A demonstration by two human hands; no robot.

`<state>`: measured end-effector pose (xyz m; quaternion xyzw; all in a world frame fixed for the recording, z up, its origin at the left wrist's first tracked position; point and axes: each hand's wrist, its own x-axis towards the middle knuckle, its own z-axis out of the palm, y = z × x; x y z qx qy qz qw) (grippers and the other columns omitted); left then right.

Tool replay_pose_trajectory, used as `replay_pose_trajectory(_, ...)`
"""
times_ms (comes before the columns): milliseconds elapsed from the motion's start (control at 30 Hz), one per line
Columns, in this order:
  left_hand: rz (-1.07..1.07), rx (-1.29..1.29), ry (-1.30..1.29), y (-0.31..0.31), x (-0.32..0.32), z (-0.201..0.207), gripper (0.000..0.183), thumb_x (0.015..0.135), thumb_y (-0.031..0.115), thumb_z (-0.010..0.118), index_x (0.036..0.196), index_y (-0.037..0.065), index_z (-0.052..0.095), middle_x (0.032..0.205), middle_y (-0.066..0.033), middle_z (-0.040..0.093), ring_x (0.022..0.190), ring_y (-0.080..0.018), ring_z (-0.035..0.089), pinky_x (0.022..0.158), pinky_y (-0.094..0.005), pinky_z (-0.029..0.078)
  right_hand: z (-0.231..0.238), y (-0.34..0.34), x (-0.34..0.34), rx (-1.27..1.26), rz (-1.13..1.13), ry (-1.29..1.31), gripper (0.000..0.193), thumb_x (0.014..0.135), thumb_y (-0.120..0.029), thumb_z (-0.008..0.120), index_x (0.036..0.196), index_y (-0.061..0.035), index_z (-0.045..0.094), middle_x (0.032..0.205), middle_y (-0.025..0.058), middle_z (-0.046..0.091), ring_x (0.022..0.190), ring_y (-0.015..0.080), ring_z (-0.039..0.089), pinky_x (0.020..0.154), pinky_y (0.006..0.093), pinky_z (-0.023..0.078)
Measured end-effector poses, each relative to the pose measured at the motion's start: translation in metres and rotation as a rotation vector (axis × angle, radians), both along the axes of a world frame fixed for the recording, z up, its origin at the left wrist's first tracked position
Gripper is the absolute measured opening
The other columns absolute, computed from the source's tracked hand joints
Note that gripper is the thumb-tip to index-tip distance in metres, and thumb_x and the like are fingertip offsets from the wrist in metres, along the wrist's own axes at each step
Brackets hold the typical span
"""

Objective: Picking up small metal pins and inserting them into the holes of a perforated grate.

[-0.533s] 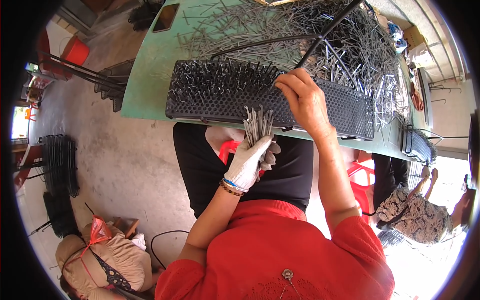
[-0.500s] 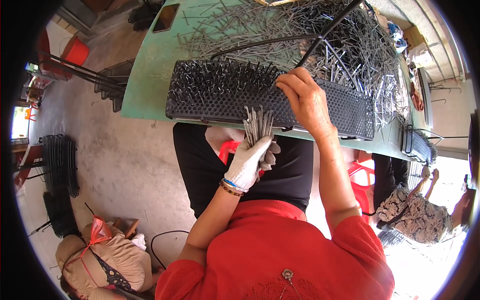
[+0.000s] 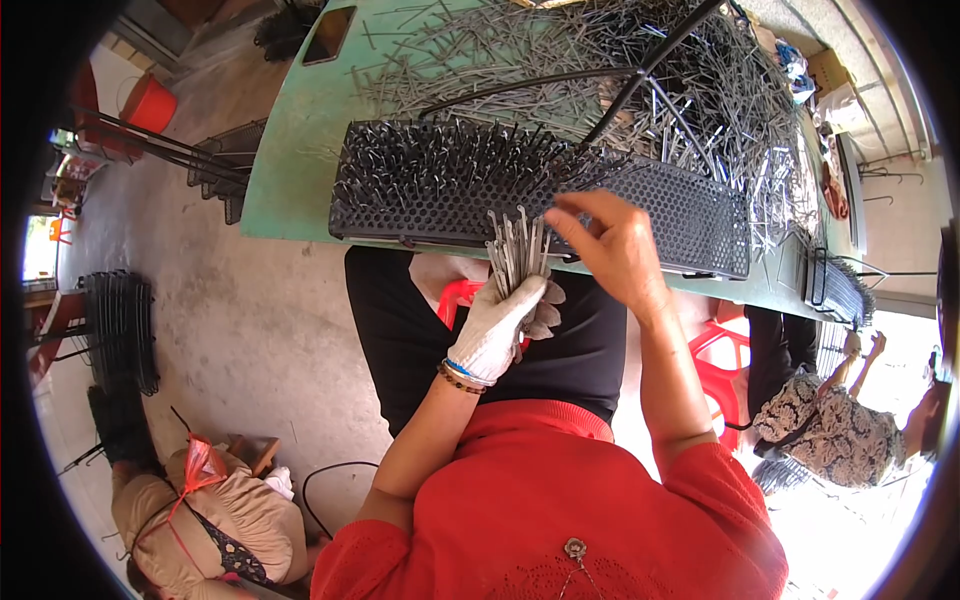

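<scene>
My left hand [image 3: 500, 325], in a white knit glove, is closed around an upright bundle of thin grey metal rods [image 3: 517, 250] with small bent ends, held over my lap. Just right of the rod tips is my bare right hand [image 3: 620, 245], its thumb and forefinger apart and no rod visible in it. Beyond both hands, a long black perforated metal rack [image 3: 690, 215] lies along the table's near edge. Many dark rods [image 3: 430, 165] stand in the holes of its left and middle parts; the right part shows bare holes.
A large heap of loose rods [image 3: 700, 90] covers the green table [image 3: 290, 190] behind the rack. Black bars [image 3: 645, 72] rise over the heap. A phone [image 3: 330, 35] lies at the far left. One co-worker [image 3: 830, 425] sits at right, another [image 3: 210, 510] at lower left.
My right hand has moved down from the rack's middle to beside the tips of the rod bundle, its fingers parting. My left hand stays nearly still with the bundle.
</scene>
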<state>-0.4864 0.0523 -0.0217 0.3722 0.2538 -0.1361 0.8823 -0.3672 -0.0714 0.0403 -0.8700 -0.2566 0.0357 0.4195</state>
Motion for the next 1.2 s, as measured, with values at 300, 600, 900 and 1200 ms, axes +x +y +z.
replay_pose_trajectory(300, -0.027, -0.019, -0.050, -0.004, -0.001, -0.004, 0.020, 0.094, 0.022, 0.059, 0.105, 0.004, 0.059, 0.088, -0.0053, 0.067, 0.066, -0.0096, 0.064, 0.052, -0.0208, 0.052, -0.027, -0.010, 0.004, 0.215, -0.097, 0.494, 0.018, 0.085, -0.013, 0.070, 0.095, 0.0023, 0.070, 0.072, 0.0013, 0.065, 0.056, 0.0023, 0.047, 0.048, 0.0205, 0.038)
replay_pose_trajectory(600, 0.086, -0.033, -0.041, -0.006, 0.001, 0.000, 0.022, 0.094, 0.022, 0.060, 0.108, 0.005, 0.059, 0.090, -0.0065, 0.067, 0.068, -0.0113, 0.064, 0.054, -0.0227, 0.052, -0.013, -0.010, 0.001, 0.200, -0.089, 0.557, 0.019, 0.088, -0.015, 0.068, 0.090, 0.0033, 0.069, 0.068, 0.0014, 0.064, 0.052, 0.0027, 0.048, 0.045, 0.0197, 0.037)
replay_pose_trajectory(900, 0.031, -0.045, 0.011, -0.006, 0.001, -0.005, 0.023, 0.093, 0.023, 0.061, 0.107, 0.005, 0.058, 0.090, -0.0083, 0.067, 0.066, -0.0128, 0.065, 0.051, -0.0227, 0.051, -0.014, 0.006, 0.024, 0.341, -0.319, -0.158, 0.012, 0.088, -0.012, 0.069, 0.094, -0.0009, 0.070, 0.072, 0.0005, 0.065, 0.054, 0.0023, 0.048, 0.049, 0.0184, 0.038)
replay_pose_trajectory(1200, 0.016, -0.022, 0.021, -0.006, 0.002, -0.001, 0.021, 0.093, 0.020, 0.061, 0.106, 0.004, 0.058, 0.089, -0.0087, 0.067, 0.068, -0.0137, 0.065, 0.054, -0.0242, 0.054, -0.015, 0.021, 0.023, 0.238, -0.303, -0.405, 0.010, 0.083, -0.008, 0.072, 0.091, -0.0018, 0.070, 0.069, 0.0038, 0.065, 0.053, 0.0050, 0.051, 0.050, 0.0208, 0.041)
